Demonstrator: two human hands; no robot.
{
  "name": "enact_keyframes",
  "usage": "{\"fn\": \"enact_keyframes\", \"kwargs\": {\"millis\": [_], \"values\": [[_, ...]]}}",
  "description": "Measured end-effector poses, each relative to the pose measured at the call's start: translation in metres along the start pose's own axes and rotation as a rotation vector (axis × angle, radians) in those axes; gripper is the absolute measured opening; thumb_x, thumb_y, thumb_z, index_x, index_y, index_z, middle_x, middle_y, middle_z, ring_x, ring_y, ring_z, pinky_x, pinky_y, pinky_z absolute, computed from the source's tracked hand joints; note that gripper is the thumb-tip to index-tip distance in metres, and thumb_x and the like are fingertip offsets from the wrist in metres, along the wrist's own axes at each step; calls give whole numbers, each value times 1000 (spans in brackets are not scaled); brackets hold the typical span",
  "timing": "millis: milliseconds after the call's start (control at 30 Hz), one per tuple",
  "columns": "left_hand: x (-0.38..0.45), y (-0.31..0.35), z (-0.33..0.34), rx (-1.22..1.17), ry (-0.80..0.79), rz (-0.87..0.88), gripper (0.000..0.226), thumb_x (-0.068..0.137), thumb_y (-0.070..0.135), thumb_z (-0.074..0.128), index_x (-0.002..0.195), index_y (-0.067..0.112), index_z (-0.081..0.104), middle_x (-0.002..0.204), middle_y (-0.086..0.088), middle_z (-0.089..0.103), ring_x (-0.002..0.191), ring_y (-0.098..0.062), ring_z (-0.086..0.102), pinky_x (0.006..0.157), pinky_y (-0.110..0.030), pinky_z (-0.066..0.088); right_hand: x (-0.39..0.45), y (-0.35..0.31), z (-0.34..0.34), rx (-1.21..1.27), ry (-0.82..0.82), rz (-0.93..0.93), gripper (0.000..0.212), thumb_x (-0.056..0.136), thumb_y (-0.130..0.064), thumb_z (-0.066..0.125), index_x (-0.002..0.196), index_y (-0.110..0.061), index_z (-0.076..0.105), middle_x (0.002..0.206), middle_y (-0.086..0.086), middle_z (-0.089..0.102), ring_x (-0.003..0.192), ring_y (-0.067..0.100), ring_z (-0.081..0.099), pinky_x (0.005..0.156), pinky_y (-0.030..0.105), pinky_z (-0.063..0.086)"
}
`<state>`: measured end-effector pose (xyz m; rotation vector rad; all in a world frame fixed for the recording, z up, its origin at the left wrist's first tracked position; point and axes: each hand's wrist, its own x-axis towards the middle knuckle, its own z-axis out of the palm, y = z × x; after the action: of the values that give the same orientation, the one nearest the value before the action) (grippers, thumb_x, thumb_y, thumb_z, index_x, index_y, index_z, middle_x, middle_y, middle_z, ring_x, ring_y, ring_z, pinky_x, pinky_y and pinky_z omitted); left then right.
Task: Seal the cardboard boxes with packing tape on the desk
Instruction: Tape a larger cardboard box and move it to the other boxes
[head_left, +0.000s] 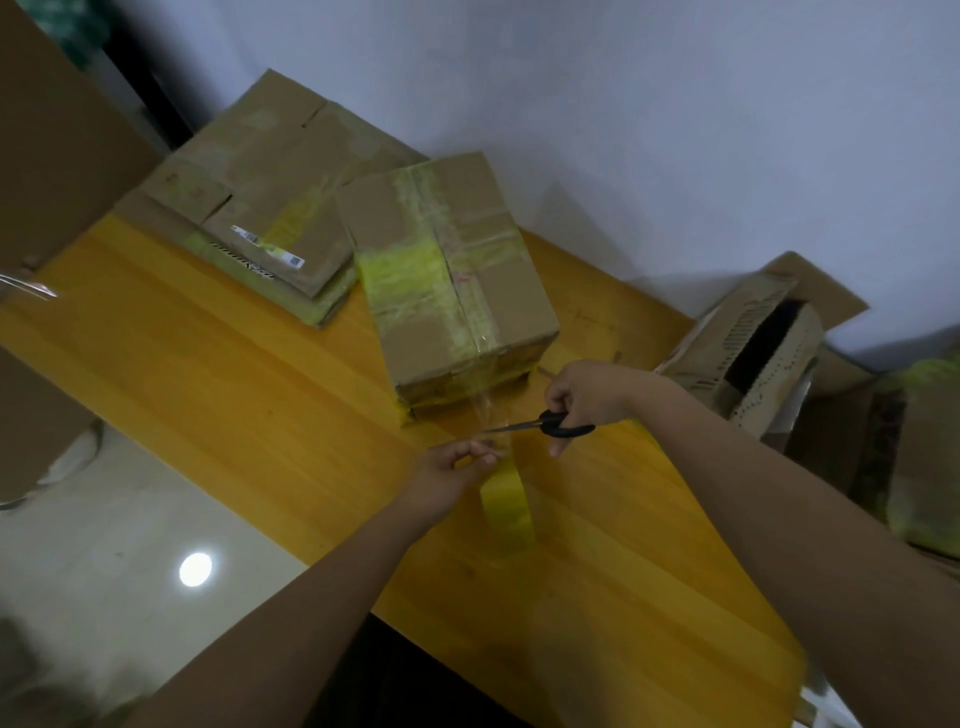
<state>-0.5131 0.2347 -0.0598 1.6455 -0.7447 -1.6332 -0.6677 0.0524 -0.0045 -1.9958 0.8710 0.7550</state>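
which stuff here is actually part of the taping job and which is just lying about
In use:
- box on the desk, tape stretched from its near end
- tape roll, held by the left hand
- scissors in the right hand, blades at the stretched tape

Lying about:
- flattened cartons at the desk's far end
- open carton off the desk's right edge

We see a smooth, faintly glossy yellow wood surface (218, 374) carrying a matt brown cardboard box (415, 291) banded with shiny, wrinkled yellowish tape (400, 275). The roll (509, 509) is translucent yellow plastic film, its stretched strip (488, 410) clear and glossy. The scissors (545, 423) have bright metal blades and black plastic handles; the floor (130, 545) is polished tile.
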Motion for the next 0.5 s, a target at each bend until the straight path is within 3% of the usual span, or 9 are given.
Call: {"fn": "enact_keyframes", "kwargs": {"millis": [167,267,400,500], "values": [[-2,1,-3,13,23,24,10,94,21,60,87,18,67,126,1,61,122,-16,52,103,-34,37,-2,0,7,42,-54,20,47,73,-52,80,68,-16,50,65,-3,46,58,14,39,58,26,33],[-1,1,-2,2,14,19,11,95,19,58,86,15,64,118,8,61,118,-14,52,98,-30,37,-6,0,9,84,-89,47,51,73,-56,78,73,-14,47,69,-2,42,63,18,37,63,31,33],[-2,-1,-3,24,-23,43,13,95,13,57,84,9,60,121,6,60,114,-6,52,89,-15,42,-9,2,11,36,-50,33,50,73,-51,79,69,-15,45,65,-2,39,59,17,35,59,29,30],[-2,-5,-9,73,-31,49,12,96,12,57,85,7,58,127,2,58,123,-10,48,103,-27,37,-7,3,15,13,-14,-2,50,72,-50,80,65,-15,44,63,-1,39,59,16,35,57,28,30]]}}
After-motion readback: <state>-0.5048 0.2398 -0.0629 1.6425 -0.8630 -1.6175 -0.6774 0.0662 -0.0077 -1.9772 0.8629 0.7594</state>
